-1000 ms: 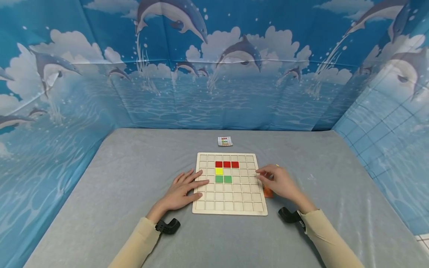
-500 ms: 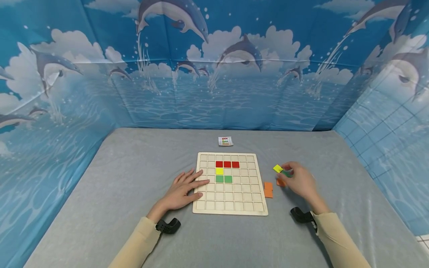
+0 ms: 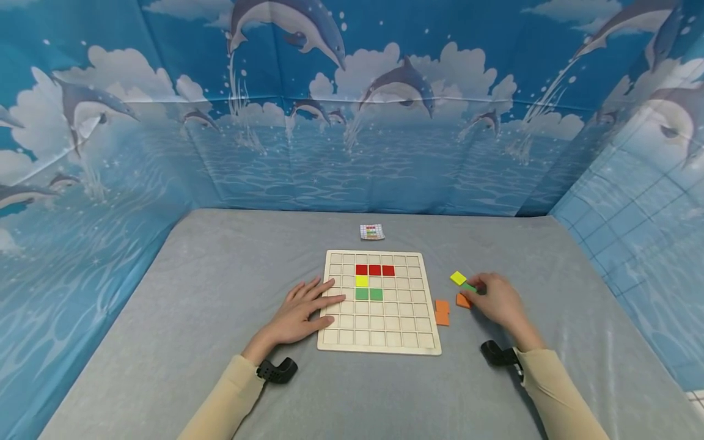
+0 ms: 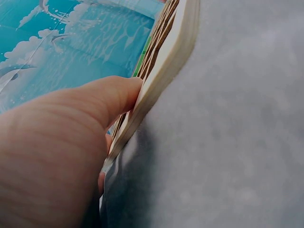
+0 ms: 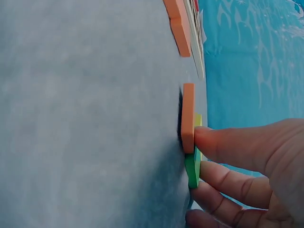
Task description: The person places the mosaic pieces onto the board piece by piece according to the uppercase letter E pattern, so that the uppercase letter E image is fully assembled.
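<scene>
A wooden grid board (image 3: 379, 339) lies on the table, with red tiles (image 3: 375, 270), a yellow tile (image 3: 361, 281) and two green tiles (image 3: 369, 294) set in its squares. My left hand (image 3: 297, 315) rests with fingers spread over the board's left edge; the left wrist view shows the thumb (image 4: 118, 92) on its rim. Right of the board, my right hand (image 3: 499, 299) pinches a loose green tile (image 5: 193, 168) between thumb and fingers. An orange tile (image 5: 188, 118) lies against it by the thumb, and a loose yellow tile (image 3: 458, 278) sits just beyond.
Two more orange tiles (image 3: 442, 312) lie along the board's right edge. A small card (image 3: 372, 232) with a coloured grid pattern lies behind the board. A dolphin-printed curtain (image 3: 352, 153) encloses the grey table (image 3: 247, 256) at the back and sides.
My right hand has moved right from the board's edge to the loose tiles, uncovering the orange tiles beside the board. It now has the green tile. My left hand has stayed put.
</scene>
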A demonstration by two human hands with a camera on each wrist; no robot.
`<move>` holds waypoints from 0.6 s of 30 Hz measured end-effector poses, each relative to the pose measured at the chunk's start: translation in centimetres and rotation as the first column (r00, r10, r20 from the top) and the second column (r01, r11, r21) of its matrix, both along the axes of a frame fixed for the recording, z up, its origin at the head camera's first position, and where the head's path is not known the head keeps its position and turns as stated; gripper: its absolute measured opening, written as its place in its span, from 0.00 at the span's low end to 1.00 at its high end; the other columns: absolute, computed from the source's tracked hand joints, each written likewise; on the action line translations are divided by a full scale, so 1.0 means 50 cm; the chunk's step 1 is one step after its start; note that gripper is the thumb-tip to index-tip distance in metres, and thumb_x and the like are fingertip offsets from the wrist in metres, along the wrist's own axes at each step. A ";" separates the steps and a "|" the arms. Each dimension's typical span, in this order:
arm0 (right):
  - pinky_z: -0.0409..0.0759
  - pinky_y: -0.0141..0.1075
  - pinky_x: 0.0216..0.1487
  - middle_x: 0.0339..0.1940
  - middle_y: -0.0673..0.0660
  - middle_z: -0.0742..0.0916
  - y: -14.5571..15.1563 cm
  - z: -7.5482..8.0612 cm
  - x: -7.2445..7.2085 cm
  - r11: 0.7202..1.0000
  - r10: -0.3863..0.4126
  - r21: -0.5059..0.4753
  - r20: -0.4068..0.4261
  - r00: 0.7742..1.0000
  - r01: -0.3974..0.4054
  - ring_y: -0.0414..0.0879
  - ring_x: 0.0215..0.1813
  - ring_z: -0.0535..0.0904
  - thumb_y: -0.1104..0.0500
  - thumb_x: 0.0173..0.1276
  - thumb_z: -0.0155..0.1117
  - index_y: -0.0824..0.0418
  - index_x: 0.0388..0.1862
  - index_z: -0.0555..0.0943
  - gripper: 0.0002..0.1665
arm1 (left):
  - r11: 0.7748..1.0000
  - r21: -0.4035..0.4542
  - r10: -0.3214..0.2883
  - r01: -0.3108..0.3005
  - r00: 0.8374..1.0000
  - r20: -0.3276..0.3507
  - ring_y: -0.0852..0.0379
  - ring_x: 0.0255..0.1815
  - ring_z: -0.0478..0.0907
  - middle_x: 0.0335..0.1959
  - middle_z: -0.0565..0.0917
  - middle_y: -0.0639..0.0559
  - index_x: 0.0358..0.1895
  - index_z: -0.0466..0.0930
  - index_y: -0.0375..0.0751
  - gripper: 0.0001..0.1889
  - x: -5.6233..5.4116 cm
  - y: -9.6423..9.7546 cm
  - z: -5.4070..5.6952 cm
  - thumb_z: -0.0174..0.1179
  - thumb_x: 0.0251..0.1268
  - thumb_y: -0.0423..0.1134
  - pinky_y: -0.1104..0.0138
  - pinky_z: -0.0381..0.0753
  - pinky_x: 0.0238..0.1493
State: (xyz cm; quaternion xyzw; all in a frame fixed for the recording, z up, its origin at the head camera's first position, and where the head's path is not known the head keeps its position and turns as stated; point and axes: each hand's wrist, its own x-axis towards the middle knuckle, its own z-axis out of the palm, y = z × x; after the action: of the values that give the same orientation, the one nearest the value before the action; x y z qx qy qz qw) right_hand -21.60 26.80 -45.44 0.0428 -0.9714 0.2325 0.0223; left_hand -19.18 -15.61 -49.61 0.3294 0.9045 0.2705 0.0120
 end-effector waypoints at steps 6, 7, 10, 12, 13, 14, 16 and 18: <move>0.70 0.43 0.31 0.33 0.62 0.78 0.002 -0.002 0.001 0.998 -0.037 -0.040 0.039 0.999 0.039 0.53 0.33 0.72 0.58 0.61 0.68 0.71 0.39 0.77 0.16 | 1.000 0.011 -0.001 0.001 1.000 0.004 0.47 0.75 0.42 0.75 0.54 0.52 0.70 0.67 0.57 0.25 0.001 0.001 0.002 0.49 0.72 0.54 0.48 0.38 0.68; 0.69 0.42 0.30 0.33 0.62 0.78 0.001 -0.002 0.001 0.998 -0.039 -0.045 0.037 0.999 0.041 0.53 0.33 0.72 0.59 0.61 0.68 0.70 0.39 0.77 0.16 | 1.000 0.014 -0.001 0.001 1.000 0.005 0.47 0.75 0.42 0.75 0.54 0.52 0.70 0.67 0.57 0.25 0.001 0.001 0.002 0.50 0.72 0.54 0.48 0.38 0.68; 0.67 0.40 0.29 0.30 0.60 0.77 0.002 -0.003 0.002 0.998 -0.042 -0.055 0.026 0.999 0.043 0.52 0.31 0.71 0.60 0.61 0.68 0.69 0.38 0.75 0.15 | 1.000 0.013 -0.001 0.001 1.000 0.005 0.47 0.75 0.42 0.75 0.54 0.53 0.70 0.67 0.58 0.25 0.000 0.001 0.001 0.50 0.71 0.55 0.48 0.38 0.68; 0.66 0.39 0.28 0.29 0.58 0.77 0.002 -0.003 0.003 0.997 -0.039 -0.064 0.019 0.999 0.040 0.51 0.29 0.71 0.61 0.61 0.68 0.68 0.38 0.74 0.14 | 1.000 0.010 -0.001 0.001 1.000 0.003 0.47 0.75 0.42 0.75 0.54 0.53 0.70 0.67 0.58 0.25 0.001 0.002 0.001 0.49 0.71 0.55 0.47 0.38 0.68; 0.66 0.39 0.27 0.28 0.57 0.77 0.002 -0.003 0.004 0.997 -0.038 -0.067 0.015 0.999 0.039 0.50 0.29 0.71 0.61 0.61 0.68 0.67 0.38 0.73 0.14 | 1.000 0.009 -0.001 0.001 1.000 0.001 0.47 0.75 0.42 0.75 0.54 0.53 0.70 0.67 0.58 0.25 0.001 0.002 0.000 0.49 0.71 0.55 0.47 0.39 0.68; 0.65 0.38 0.27 0.28 0.57 0.77 0.003 -0.004 0.005 0.997 -0.035 -0.068 0.011 0.999 0.036 0.49 0.28 0.70 0.60 0.61 0.68 0.66 0.37 0.73 0.14 | 1.000 0.007 -0.001 0.001 1.000 0.000 0.47 0.75 0.42 0.75 0.54 0.53 0.70 0.67 0.58 0.25 0.001 0.002 0.000 0.49 0.71 0.55 0.47 0.39 0.68; 0.65 0.38 0.26 0.27 0.56 0.77 0.003 -0.004 0.007 0.997 -0.026 -0.072 0.006 1.000 0.027 0.48 0.26 0.70 0.60 0.61 0.68 0.65 0.36 0.72 0.14 | 1.000 0.005 -0.001 0.001 1.000 -0.002 0.47 0.75 0.42 0.75 0.54 0.53 0.70 0.67 0.58 0.25 0.001 0.002 0.000 0.49 0.72 0.55 0.47 0.39 0.68; 0.64 0.38 0.25 0.26 0.55 0.76 0.002 -0.003 0.009 0.997 -0.017 -0.073 0.002 1.000 0.017 0.48 0.25 0.69 0.60 0.61 0.68 0.64 0.35 0.72 0.13 | 1.000 0.006 -0.001 0.001 1.000 -0.002 0.47 0.75 0.42 0.75 0.54 0.53 0.70 0.67 0.57 0.25 0.001 0.002 0.000 0.49 0.71 0.55 0.47 0.39 0.68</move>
State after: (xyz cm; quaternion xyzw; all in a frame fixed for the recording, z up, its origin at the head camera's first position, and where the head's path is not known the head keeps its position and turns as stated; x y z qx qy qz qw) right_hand -21.15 26.91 -45.62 0.0338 -0.9626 0.2676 0.0253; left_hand -19.12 -15.53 -49.63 0.3303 0.9035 0.2730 0.0101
